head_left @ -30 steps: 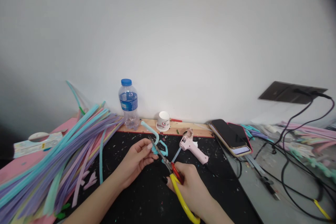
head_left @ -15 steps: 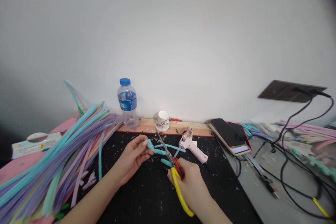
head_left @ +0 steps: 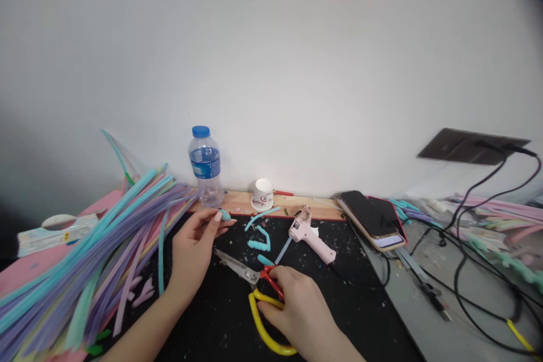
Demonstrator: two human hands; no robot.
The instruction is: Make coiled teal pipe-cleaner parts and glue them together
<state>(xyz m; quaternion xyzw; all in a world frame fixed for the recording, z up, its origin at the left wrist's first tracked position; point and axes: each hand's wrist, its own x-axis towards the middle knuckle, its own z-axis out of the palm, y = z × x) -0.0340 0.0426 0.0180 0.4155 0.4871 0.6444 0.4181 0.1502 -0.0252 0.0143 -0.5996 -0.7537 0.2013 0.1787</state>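
My left hand [head_left: 197, 243] pinches a small twisted blue piece [head_left: 224, 215] between thumb and fingers, in front of the water bottle. My right hand [head_left: 297, 300] is closed on the handles of scissors [head_left: 248, 273] with red and yellow grips, low over the black mat. Their blades point left, towards my left wrist, and touch nothing blue. Beyond the scissors lie a coiled blue piece [head_left: 258, 245], a curved blue strip [head_left: 262, 216] and a short blue bit [head_left: 265, 260]. The pink glue gun [head_left: 313, 239] rests to the right of them.
A water bottle [head_left: 206, 167] and a white paper cup [head_left: 263, 194] stand by the wall. Colourful fuzzy stems [head_left: 106, 249] cover the left side. To the right are a phone [head_left: 369, 215], black cables [head_left: 458, 271] and more stems [head_left: 504, 215].
My left hand has moved left and back with its blue piece, apart from the coiled one on the mat. The scissors have swung left and lower, and the curved strip lies farther back.
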